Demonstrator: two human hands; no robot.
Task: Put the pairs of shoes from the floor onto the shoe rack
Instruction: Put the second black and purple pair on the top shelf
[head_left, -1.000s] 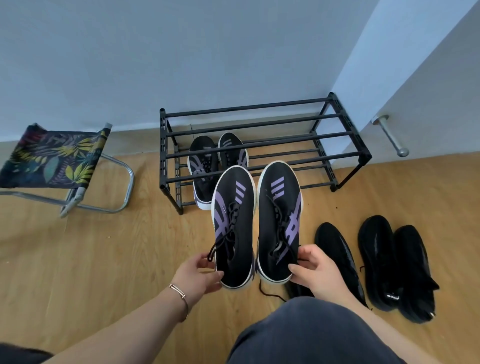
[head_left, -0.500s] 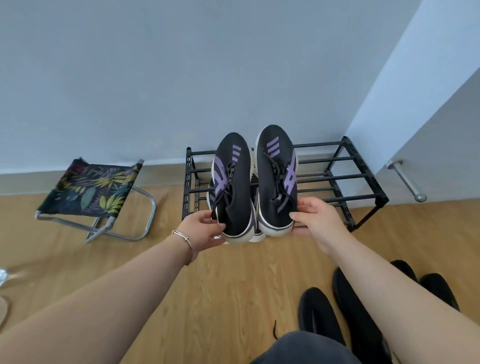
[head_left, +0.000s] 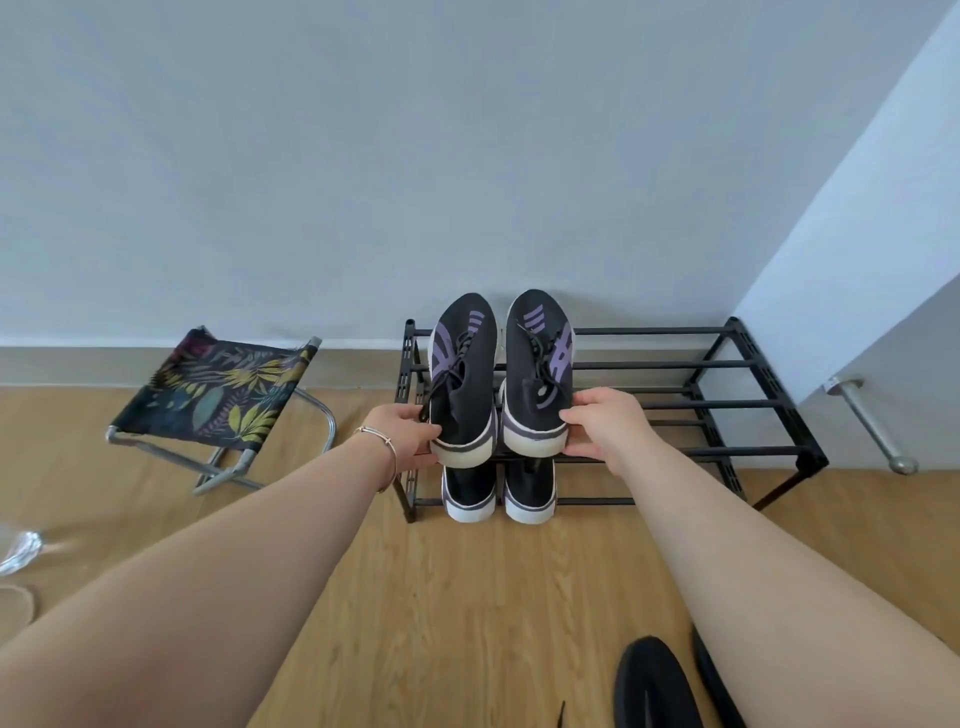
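1. Head view: both arms reach far toward the black shoe rack (head_left: 753, 364) against the wall, a folding stool (head_left: 223, 395) off to its left.
2. Left hand (head_left: 402, 434) is clamped on the heel of the left purple-striped shoe (head_left: 462, 374); right hand (head_left: 605, 428) is closed round the heel of the right purple-striped shoe (head_left: 537, 364). Fingers sit under the soles, thumbs on the heel collars.
3. Both shoes lie over the top tier at the rack's left end, toes toward the wall, heels at the near rail. Whether the soles already rest on the bars I cannot tell.
4. A matching pair (head_left: 496, 491) sits on the lower tier directly beneath.
5. Black shoes (head_left: 654, 686) remain on the floor, near right.
6. Handling, my guess: knit uppers soft and light, rubber soles stiff. The heel is the firm place to hold; the upper would cave. Laces hang loose and might catch on a bar.
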